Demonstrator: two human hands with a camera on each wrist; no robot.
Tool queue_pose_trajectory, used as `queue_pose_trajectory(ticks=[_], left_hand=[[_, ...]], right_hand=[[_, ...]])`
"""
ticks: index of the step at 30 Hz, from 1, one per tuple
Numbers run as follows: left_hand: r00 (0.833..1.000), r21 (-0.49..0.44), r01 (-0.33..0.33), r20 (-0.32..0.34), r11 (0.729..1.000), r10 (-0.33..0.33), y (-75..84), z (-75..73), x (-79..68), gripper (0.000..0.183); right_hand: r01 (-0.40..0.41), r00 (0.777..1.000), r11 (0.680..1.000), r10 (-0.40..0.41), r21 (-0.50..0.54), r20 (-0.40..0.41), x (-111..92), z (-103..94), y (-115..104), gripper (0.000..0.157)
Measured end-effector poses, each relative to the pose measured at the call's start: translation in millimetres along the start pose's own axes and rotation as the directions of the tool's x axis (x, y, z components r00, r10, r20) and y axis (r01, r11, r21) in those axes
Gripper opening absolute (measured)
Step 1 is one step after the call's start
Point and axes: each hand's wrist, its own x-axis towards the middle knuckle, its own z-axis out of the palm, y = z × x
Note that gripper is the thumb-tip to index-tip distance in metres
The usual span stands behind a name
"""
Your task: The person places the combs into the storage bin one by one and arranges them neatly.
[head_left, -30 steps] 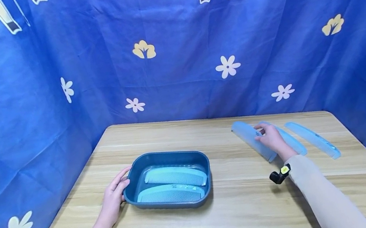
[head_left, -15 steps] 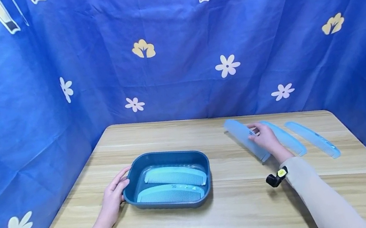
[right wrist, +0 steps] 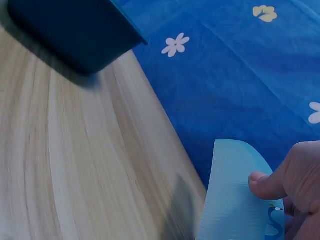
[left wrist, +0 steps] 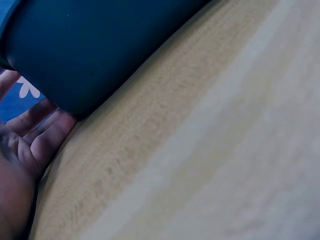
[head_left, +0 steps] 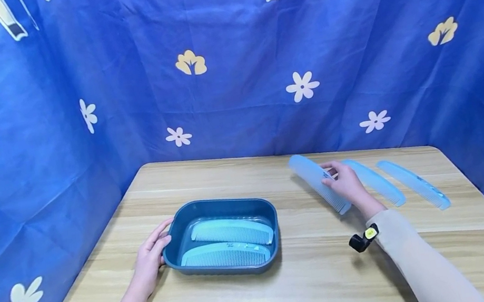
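On the left of the table in the head view is a dark blue plastic basin (head_left: 224, 273). Two light blue combs lie inside it, a rear comb (head_left: 232, 231) and a front comb (head_left: 226, 256). My left hand (head_left: 148, 265) touches the basin's left end, its fingers fairly straight along the outer wall and rim. My right hand (head_left: 346, 184) pinches another light blue comb (right wrist: 235, 195) by its curved back, thumb on the near face. That comb is held tilted over the table, its shadow showing below. In the left wrist view the fingers (left wrist: 50, 135) lie against the basin's lower corner.
Two more light blue combs lie to the right of my right hand, a nearer comb (head_left: 374, 182) and a farther comb (head_left: 413, 184). The wooden table (head_left: 321, 276) meets a blue printed cloth (head_left: 242, 92) at its back and sides.
My right hand has lifted its comb and carried it left, away from the other two. My left hand and the basin have stayed in place.
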Motion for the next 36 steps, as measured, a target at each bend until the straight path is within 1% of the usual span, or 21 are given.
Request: queue_pose_trajectory(ticks=[4,8,17,25,36], left_hand=[[1.0,-0.005,-0.001,0.001,1.0,0.001,1.0,0.1,0.2,0.045],[1.0,0.002,-0.016,-0.002,1.0,0.016,1.0,0.3,0.0,0.044],[0.999,0.012,-0.031,-0.005,0.999,0.031,1.6,0.6,-0.3,0.043],[1.0,0.001,-0.029,0.002,1.0,0.029,0.0,1.0,-1.8,0.044],[0.999,0.002,-0.038,-0.002,0.999,0.038,-2.2,0.6,-0.7,0.044]], right_hand=[[0.021,1.0,1.0,-0.021,0.017,-0.006,-2,2.0,-8,0.038],[0.056,0.998,0.998,-0.056,0.039,-0.011,-4,4.1,-16,0.037],[0.064,0.998,0.996,-0.064,0.064,-0.006,-9,8.7,-29,0.038],[0.059,0.998,0.993,-0.063,0.099,0.032,-19,13.0,-41,0.04],[0.122,0.991,0.979,-0.13,0.162,0.039,-30,17.9,-59,0.038]])
